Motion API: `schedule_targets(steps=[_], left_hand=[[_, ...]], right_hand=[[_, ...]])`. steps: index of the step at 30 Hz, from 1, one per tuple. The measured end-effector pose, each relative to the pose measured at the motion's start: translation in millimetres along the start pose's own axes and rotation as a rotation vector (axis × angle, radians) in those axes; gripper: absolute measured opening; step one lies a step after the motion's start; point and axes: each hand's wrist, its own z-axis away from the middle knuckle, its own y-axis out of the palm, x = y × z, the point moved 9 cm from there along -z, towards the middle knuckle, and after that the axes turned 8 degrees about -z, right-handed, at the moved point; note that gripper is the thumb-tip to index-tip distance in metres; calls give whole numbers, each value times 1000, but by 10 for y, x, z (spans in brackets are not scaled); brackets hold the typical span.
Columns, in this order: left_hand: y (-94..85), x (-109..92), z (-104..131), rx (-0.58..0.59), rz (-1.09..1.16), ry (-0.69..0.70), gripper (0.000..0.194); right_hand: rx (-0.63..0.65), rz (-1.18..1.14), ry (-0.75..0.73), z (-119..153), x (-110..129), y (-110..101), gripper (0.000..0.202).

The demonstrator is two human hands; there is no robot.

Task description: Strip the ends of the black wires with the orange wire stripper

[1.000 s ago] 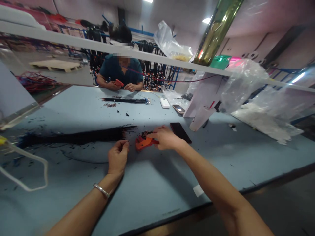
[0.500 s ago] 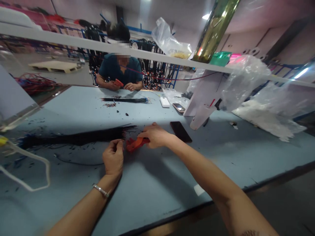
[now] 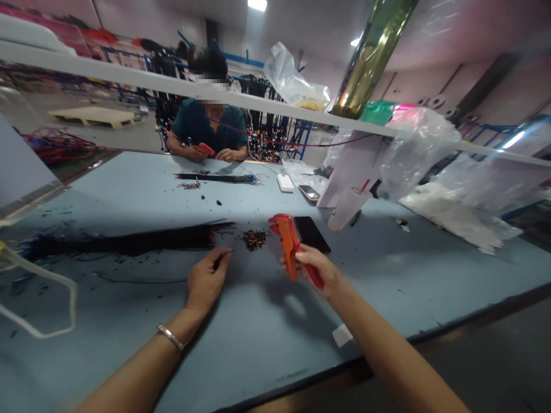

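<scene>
My right hand (image 3: 316, 268) is closed round the handles of a red-and-orange wire stripper (image 3: 287, 244), raised above the table with its head tilted up and left. In my left hand (image 3: 209, 275) a thin black wire (image 3: 142, 281) is pinched between thumb and fingers. Its short tip points right, and its length trails left across the table. Behind my left hand lies a thick bundle of black wires (image 3: 142, 241), ends toward the right. A small pile of cut insulation bits (image 3: 253, 240) sits between that bundle and the stripper.
A dark phone (image 3: 312, 234) lies just behind the stripper. Farther right are a plastic cup (image 3: 348, 209) and clear plastic bags (image 3: 460, 212). Across the table (image 3: 387, 287) a person (image 3: 209, 129) holds a similar red tool near another wire bundle (image 3: 219, 178). A white shelf (image 3: 150, 80) crosses above.
My right hand has drawn the wire stripper back to the right and tipped its head upward, uncovering the pile of bits. My left hand has shifted slightly right with the wire.
</scene>
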Motion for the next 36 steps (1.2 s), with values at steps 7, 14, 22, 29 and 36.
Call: schedule_targets(steps=[7,14,22,29,36], left_hand=[[86,-10,-18,136,-102,-16,35],[49,-81,7,113,-66,8,32],[53,-156,50,86,28,72,32],[50,-299,99,133,-30,124,30],[66,-353,135,155,-34,179,27]], right_hand=[[255,-636,216,143,-457,687,38],[328,-766,296,240,-584,734,45],[266,-722,276,291,-574,711,55],[311,-652,303,332,-613,794,54],[304,-620,259,304,-579,779,50]])
